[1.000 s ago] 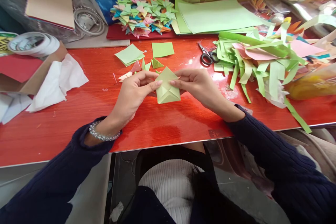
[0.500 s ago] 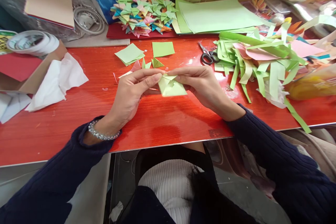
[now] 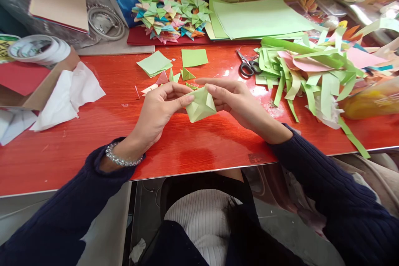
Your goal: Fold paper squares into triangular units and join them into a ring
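Observation:
A light green sheet of folding paper (image 3: 201, 107) with creases and folded-in corners is held above the red table. My left hand (image 3: 165, 106) pinches its left edge, thumb on top and fingers behind. On the opposite side, my right hand (image 3: 232, 96) grips the upper right corner between thumb and fingers, its index finger stretched out to the left. Just beyond my hands lie small folded green pieces (image 3: 187, 74) and a pink folded piece (image 3: 162, 78). A stack of pale green squares (image 3: 155, 63) and a brighter green square (image 3: 195, 57) rest behind them.
Black-handled scissors (image 3: 247, 67) lie right of centre, beside a heap of green paper strips (image 3: 289, 66). Finished folded-paper rings (image 3: 171, 16) and large green sheets (image 3: 262, 18) sit at the back. At left are tape rolls (image 3: 40, 50) and white tissue (image 3: 65, 95).
The paper's top point was folded down by both hands, and the paper has since tilted and shifted slightly left. My right index finger has straightened.

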A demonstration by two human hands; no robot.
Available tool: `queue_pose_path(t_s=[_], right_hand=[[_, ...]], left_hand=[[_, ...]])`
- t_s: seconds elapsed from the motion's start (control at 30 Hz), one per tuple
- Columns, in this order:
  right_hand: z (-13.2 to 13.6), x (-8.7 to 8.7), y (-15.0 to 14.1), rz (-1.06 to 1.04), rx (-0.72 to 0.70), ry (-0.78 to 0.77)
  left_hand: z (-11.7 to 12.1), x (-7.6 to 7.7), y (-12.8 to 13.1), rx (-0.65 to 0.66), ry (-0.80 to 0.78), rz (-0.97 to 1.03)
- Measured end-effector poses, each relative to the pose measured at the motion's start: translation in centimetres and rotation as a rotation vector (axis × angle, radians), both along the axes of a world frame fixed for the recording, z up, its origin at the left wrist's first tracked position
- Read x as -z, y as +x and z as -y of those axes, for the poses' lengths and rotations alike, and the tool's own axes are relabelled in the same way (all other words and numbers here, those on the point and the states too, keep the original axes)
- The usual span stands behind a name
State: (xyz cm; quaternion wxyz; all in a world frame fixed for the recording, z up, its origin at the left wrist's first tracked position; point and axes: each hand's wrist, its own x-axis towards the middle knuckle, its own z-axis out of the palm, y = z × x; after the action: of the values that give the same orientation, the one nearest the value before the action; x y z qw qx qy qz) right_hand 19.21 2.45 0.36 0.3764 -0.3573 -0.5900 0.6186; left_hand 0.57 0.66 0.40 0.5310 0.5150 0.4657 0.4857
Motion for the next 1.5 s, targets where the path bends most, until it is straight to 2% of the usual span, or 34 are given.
queue_pose_path(t_s=[0.33, 0.77, 0.97, 1.17, 1.3, 1.4, 1.5], right_hand=[[-0.16, 0.54, -0.12, 0.146, 0.069, 0.105], [-0.06, 0.3, -0.36, 0.121, 0.044, 0.02], [-0.12, 0.2, -0.33, 0.18, 0.057, 0.027], [0.0, 0.35, -0.28, 0.274, 0.078, 0.165], [0.01, 0.61, -0.15, 0.357, 0.118, 0.307], [-0.05, 0.73, -0.14, 0.349, 0.105, 0.302], [-0.13, 0.89, -0.17, 0.339, 0.104, 0.282]], left_hand=[[0.06, 0.01, 0.18, 0.045, 0.029, -0.055], [-0.14, 0.52, 0.03, 0.019, 0.076, -0.106], [-0.18, 0.62, 0.06, 0.031, 0.036, -0.119], [-0.16, 0.56, 0.01, 0.037, 0.025, -0.122], [0.0, 0.26, -0.16, 0.055, 0.058, -0.237], [0.1, 0.11, -0.3, 0.034, 0.119, -0.384], [0.04, 0.16, -0.37, 0.025, 0.124, -0.386]])
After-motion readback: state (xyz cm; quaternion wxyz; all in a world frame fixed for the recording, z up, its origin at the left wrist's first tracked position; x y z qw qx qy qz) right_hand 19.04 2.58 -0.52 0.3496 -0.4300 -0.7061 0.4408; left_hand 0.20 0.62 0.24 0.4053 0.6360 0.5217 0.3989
